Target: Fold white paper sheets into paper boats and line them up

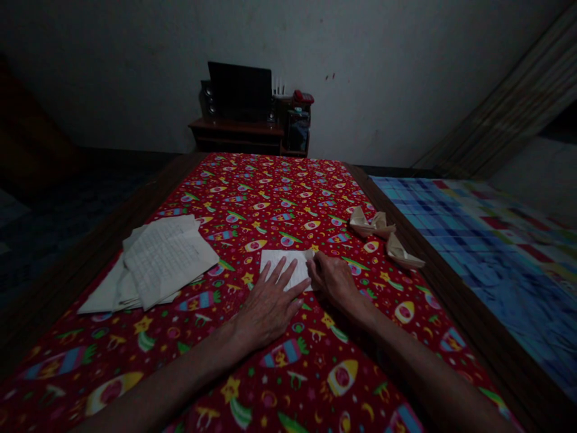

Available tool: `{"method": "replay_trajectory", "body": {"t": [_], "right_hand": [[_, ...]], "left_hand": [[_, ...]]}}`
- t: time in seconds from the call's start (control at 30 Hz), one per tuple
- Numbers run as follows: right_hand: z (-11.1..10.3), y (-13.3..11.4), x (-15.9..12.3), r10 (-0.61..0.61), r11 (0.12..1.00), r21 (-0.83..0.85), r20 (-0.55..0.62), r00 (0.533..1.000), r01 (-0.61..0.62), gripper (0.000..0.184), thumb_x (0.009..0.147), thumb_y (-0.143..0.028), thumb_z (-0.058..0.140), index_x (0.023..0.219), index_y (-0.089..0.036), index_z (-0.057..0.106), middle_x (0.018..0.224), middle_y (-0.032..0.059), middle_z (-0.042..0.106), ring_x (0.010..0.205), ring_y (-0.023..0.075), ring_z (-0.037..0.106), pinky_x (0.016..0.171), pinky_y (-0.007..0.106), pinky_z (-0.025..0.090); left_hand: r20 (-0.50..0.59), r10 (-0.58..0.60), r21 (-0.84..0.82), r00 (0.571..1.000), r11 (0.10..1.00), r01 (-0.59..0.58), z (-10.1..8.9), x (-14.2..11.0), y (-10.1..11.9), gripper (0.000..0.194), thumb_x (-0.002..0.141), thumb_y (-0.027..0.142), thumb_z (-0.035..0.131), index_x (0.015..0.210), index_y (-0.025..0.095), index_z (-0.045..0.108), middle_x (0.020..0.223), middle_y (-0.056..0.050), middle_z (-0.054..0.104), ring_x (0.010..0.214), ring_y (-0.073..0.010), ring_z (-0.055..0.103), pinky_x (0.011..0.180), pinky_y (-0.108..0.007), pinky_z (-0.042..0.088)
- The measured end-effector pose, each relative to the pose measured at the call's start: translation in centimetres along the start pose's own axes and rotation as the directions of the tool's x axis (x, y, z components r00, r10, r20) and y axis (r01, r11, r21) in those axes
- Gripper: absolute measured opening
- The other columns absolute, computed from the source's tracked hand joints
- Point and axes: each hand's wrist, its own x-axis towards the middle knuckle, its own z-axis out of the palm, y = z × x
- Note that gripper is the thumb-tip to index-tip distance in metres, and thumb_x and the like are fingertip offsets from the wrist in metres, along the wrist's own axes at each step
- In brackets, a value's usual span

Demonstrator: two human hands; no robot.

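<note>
A small white folded paper [280,263] lies on the red patterned cloth [270,198] in front of me. My left hand [269,300] rests flat on the paper's near part, fingers spread. My right hand [331,279] sits at the paper's right edge, fingers curled and pinching its top right corner. Both forearms reach in from the bottom of the view.
A loose stack of written sheets [155,261] lies to the left. Two folded paper boats [372,224] [402,252] sit near the table's right edge. Beyond are a blue checked bed cover [487,240] and a dark cabinet with a screen [241,96] at the wall.
</note>
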Motion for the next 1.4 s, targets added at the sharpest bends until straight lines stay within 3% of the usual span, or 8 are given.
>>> {"method": "replay_trajectory", "body": {"t": [0.13,0.23,0.33,0.43,0.67,1.03,1.23,1.4], "right_hand": [[-1.1,-0.6,-1.1,-0.041,0.995,-0.089,-0.079,0.996,0.034,0.021,0.088,-0.02,0.042,0.089,-0.013,0.062,0.077,0.0088,0.066,0.06,0.0165,0.057,0.053,0.025,0.035],[-0.8,-1.4,-3.2,-0.291,0.957,-0.022,-0.098,0.952,0.29,0.03,0.089,-0.017,0.039,0.11,-0.012,0.06,0.105,0.0134,0.066,0.09,0.0204,0.062,0.074,0.029,0.047],[0.4,-1.5,-5.6,-0.449,0.891,0.038,-0.086,0.889,0.453,0.047,0.093,-0.027,0.037,0.137,-0.009,0.038,0.137,0.0153,0.046,0.128,0.0241,0.041,0.103,0.04,0.038],[0.9,-0.6,-6.9,-0.487,0.871,0.065,-0.007,0.873,0.487,0.062,0.093,-0.038,0.04,0.144,-0.007,0.023,0.146,0.0161,0.032,0.137,0.0242,0.024,0.109,0.043,0.033],[-0.2,1.3,-7.3,-0.497,0.868,0.014,0.032,0.867,0.497,0.06,0.093,-0.041,0.04,0.142,-0.008,0.028,0.146,0.0155,0.031,0.138,0.0255,0.019,0.11,0.045,0.031],[-0.2,0.2,-7.2,-0.447,0.895,-0.039,-0.04,0.894,0.445,0.05,0.093,-0.036,0.042,0.132,-0.006,0.045,0.136,0.0182,0.046,0.13,0.0272,0.038,0.106,0.044,0.037],[0.5,-1.7,-4.8,-0.475,0.879,-0.072,-0.048,0.879,0.471,0.023,0.092,-0.028,0.044,0.103,-0.013,0.058,0.107,0.0132,0.064,0.104,0.0238,0.057,0.103,0.045,0.037],[2.4,-4.4,-2.9,-0.556,0.831,-0.057,-0.033,0.831,0.554,0.026,0.088,-0.013,0.044,0.113,-0.014,0.049,0.112,0.0115,0.059,0.109,0.0209,0.052,0.1,0.037,0.039]], "left_hand": [[-0.012,-0.002,0.002,1.0,1.0,0.002,0.1,0.0,0.0,0.039,0.093,0.039,0.038,0.131,0.034,0.045,0.149,-0.004,0.029,0.138,-0.0305,0.02,0.108,-0.056,0.023],[-0.005,0.003,0.028,1.0,1.0,-0.003,0.2,0.1,-0.1,0.031,0.091,0.036,0.043,0.116,0.026,0.059,0.15,-0.006,0.027,0.139,-0.0321,0.016,0.11,-0.056,0.021],[0.002,0.01,0.04,1.0,0.999,-0.01,0.3,-0.1,-0.1,0.031,0.091,0.034,0.044,0.115,0.023,0.06,0.149,-0.008,0.028,0.139,-0.0329,0.015,0.109,-0.056,0.021],[-0.006,0.022,0.031,1.0,0.999,-0.022,0.1,-0.5,-0.4,0.036,0.092,0.037,0.041,0.126,0.03,0.052,0.15,-0.007,0.028,0.139,-0.0325,0.017,0.107,-0.056,0.024],[0.015,0.035,0.098,0.999,0.995,-0.036,-1.1,-3.1,-1.9,0.042,0.094,0.038,0.039,0.136,0.038,0.038,0.148,-0.005,0.031,0.135,-0.0285,0.03,0.105,-0.05,0.03],[0.002,-0.056,0.165,0.998,0.985,0.055,-2.5,-6.8,-4.2,0.039,0.094,0.031,0.037,0.132,0.029,0.045,0.14,-0.001,0.045,0.133,-0.0251,0.034,0.107,-0.051,0.029],[-0.145,-0.066,0.063,0.987,0.995,0.076,-2.7,-5.2,-3.9,0.034,0.093,0.023,0.037,0.12,0.015,0.056,0.138,-0.01,0.047,0.127,-0.0215,0.043,0.106,-0.039,0.038],[-0.228,-0.055,0.001,0.972,0.998,0.057,-2.7,-2.9,-3.6,0.032,0.088,0.015,0.039,0.117,0.014,0.053,0.134,-0.012,0.049,0.126,-0.0236,0.043,0.107,-0.042,0.037]]}}
